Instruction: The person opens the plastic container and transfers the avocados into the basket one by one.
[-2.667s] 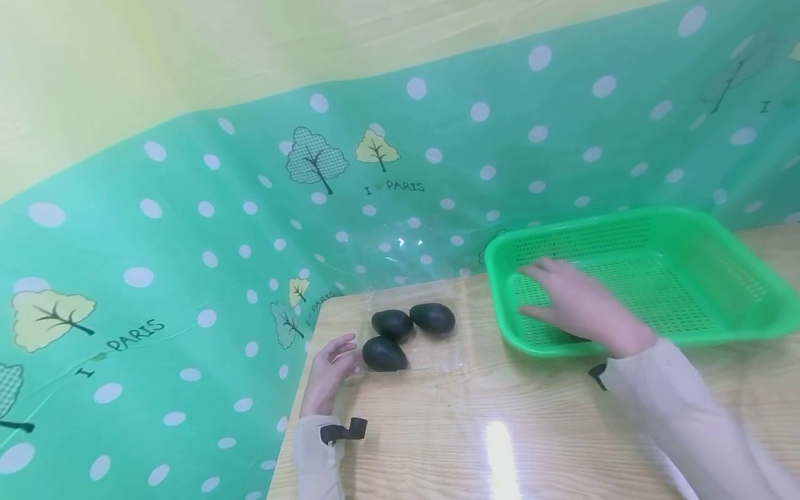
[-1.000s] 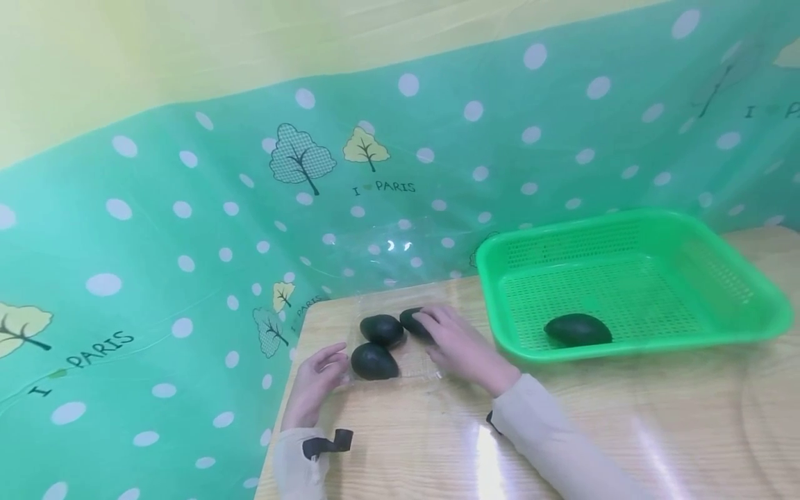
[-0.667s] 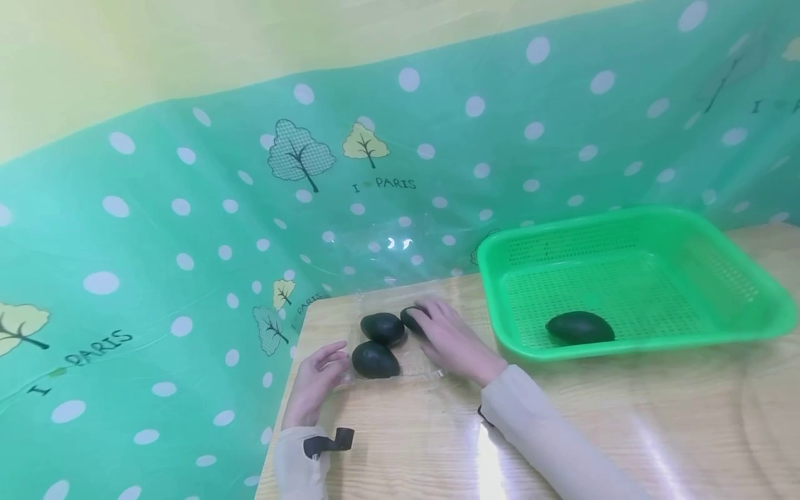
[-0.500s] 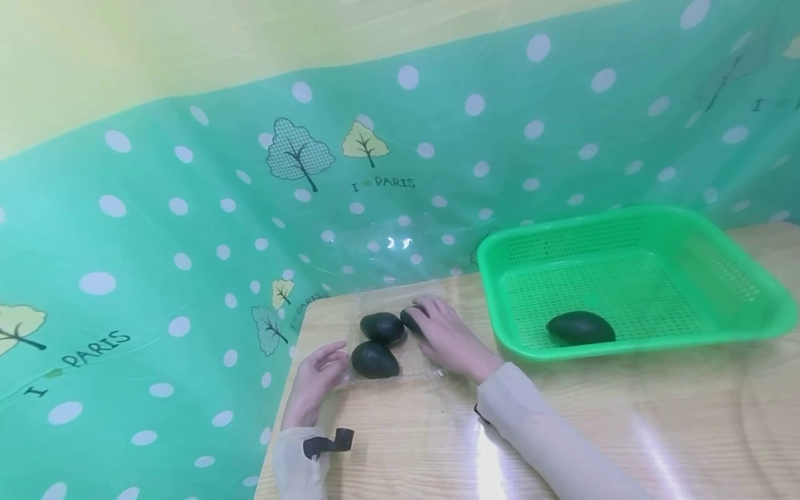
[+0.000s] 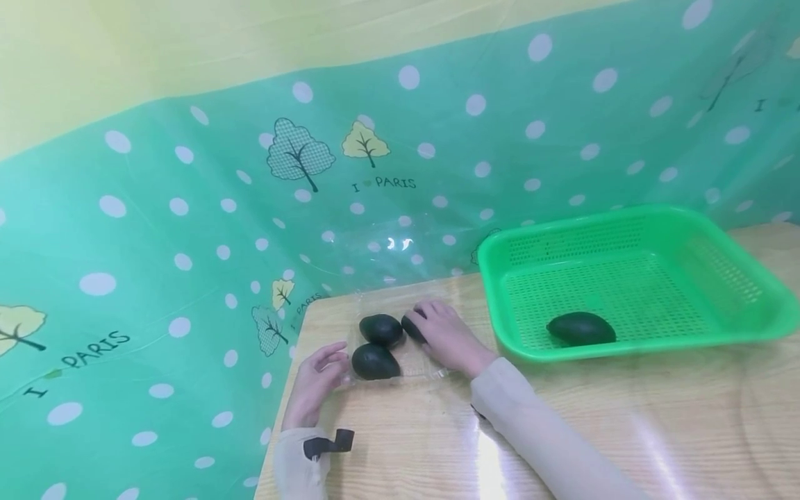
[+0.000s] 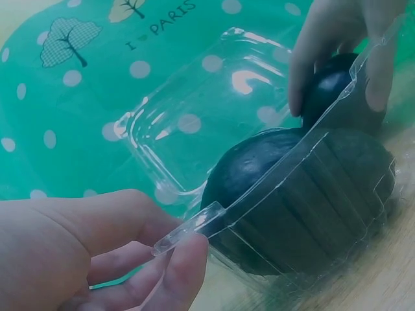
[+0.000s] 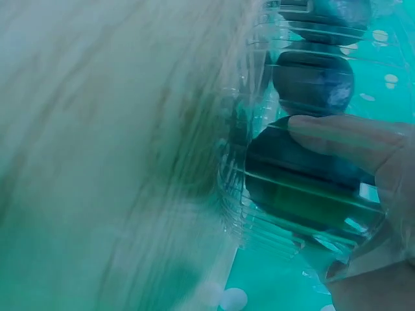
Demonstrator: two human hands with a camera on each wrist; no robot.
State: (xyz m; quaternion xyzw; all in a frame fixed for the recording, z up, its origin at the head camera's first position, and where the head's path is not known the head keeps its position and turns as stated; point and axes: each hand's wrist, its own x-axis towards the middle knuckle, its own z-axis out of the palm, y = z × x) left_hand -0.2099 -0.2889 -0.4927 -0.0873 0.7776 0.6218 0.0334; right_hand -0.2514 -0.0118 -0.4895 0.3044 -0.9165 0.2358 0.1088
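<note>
Near the table's left end, a clear plastic clamshell box holds dark avocados. My left hand pinches the lip of its near left side between thumb and forefinger, plain in the left wrist view at the box rim. Inside the box, my right hand grips the rightmost avocado, thumb on one side and fingers on the other. Two more avocados sit left of it, one behind and one in front. The right wrist view shows the gripped avocado through the box wall.
A green perforated plastic basket stands right of the box, with one avocado inside at its near side. The box's raised lid leans back towards the dotted green cloth. Light wood table lies in front.
My right hand has moved left from over the green basket to the box and now grips an avocado there. One avocado lies uncovered in the basket. My left hand stays at the box.
</note>
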